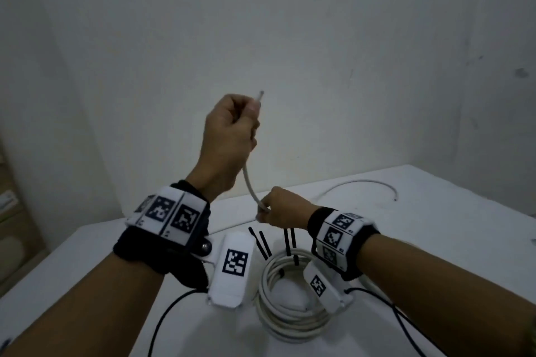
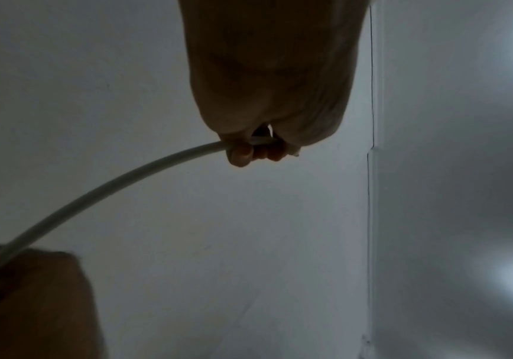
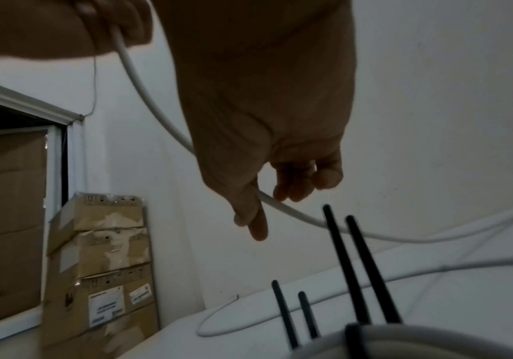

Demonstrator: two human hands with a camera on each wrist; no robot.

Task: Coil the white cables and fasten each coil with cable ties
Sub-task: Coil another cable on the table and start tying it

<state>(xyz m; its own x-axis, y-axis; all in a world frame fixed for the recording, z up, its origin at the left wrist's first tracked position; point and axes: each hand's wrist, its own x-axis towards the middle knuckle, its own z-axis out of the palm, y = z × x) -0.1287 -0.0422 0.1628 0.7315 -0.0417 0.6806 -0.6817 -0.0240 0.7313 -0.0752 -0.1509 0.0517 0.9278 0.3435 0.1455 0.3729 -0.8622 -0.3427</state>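
Left hand (image 1: 229, 139) raised above the table (image 1: 435, 240), fist wrapped round the free end of a loose white cable (image 1: 249, 182); the cut tip (image 1: 261, 93) pokes out just past the thumb. From the left wrist camera the fingertips (image 2: 243, 155) are seen curled over the cable, so the hold is firm.

Right hand (image 1: 282, 207) sits lower and nearer the body than the left, pinching the same cable where it comes down in a curve. Right wrist view: thumb and forefinger (image 3: 256, 218) hold the cable, the other fingers loosely bent and off it. Beyond the right hand the cable runs away over the table; a far stretch (image 1: 359, 182) lies in an arc, well apart from both hands.

Below and between the wrists: a finished coil (image 1: 290, 298) on the table, already bound with black cable ties (image 1: 262, 243) whose tails stick up. A second pair of tails (image 1: 290, 240) stands just under the right hand.

Judgement: one coil done; second cable at the very start of coiling, no loop formed yet. The short span between the hands looks set to become the first loop.

Next move calls for: right hand to slide along the cable and bring a loop up to the left fist, left hand taking each turn without letting go of the end. Cable looks stiff and springy; expect turns to spring open if the left grip slackens.
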